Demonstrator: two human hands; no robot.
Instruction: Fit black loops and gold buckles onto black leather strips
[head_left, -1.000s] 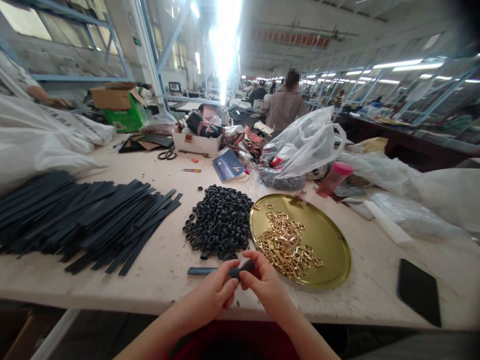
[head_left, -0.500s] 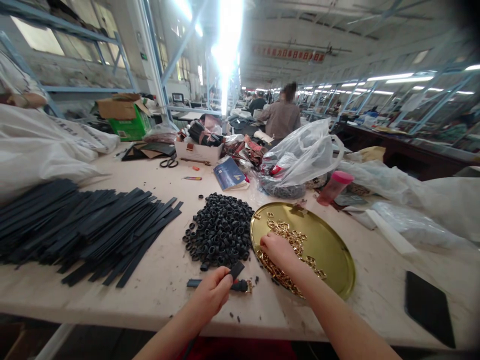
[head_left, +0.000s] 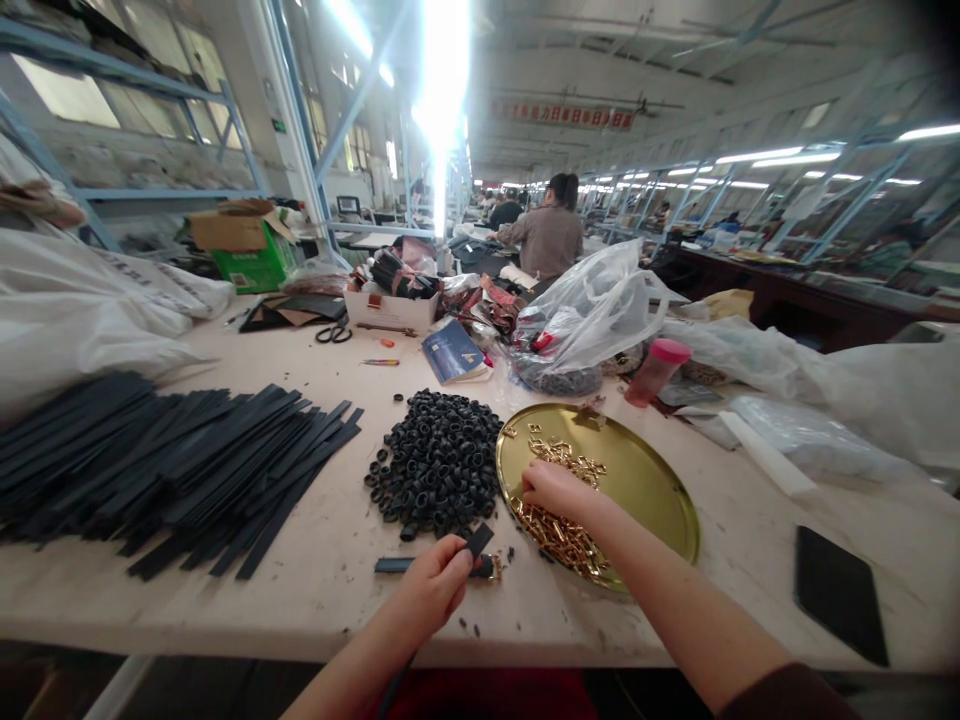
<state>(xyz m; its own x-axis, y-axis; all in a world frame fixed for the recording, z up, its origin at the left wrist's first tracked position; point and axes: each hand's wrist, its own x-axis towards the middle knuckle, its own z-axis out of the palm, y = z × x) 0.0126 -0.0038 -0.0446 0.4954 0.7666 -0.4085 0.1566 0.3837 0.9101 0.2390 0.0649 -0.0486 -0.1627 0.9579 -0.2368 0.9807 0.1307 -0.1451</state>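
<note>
My left hand (head_left: 435,585) is closed around a dark strap (head_left: 480,541), whose flat end sticks out past the thumb. Under that hand another strap (head_left: 391,566) lies on the table, with a gold buckle (head_left: 496,568) at its right end. My right hand (head_left: 559,490) reaches into a pile of gold buckles (head_left: 562,545) on a round gold tray (head_left: 660,480). Its fingers are pinched together at the pile, and whatever is between them is hidden. Just left of the tray is a heap of small black loops (head_left: 435,465).
Many dark strips (head_left: 225,450) are spread on the left. Scissors (head_left: 334,333), a blue booklet (head_left: 452,352) and a clear plastic bag (head_left: 592,310) lie behind. A pink-lidded jar (head_left: 656,375) and a black tablet-like slab (head_left: 840,595) are to the right. A person (head_left: 551,235) sits farther back.
The view has shifted slightly. My right hand stays at the buckle pile, its fingers still pinched. My left hand keeps hold of the strap in nearly the same spot.
</note>
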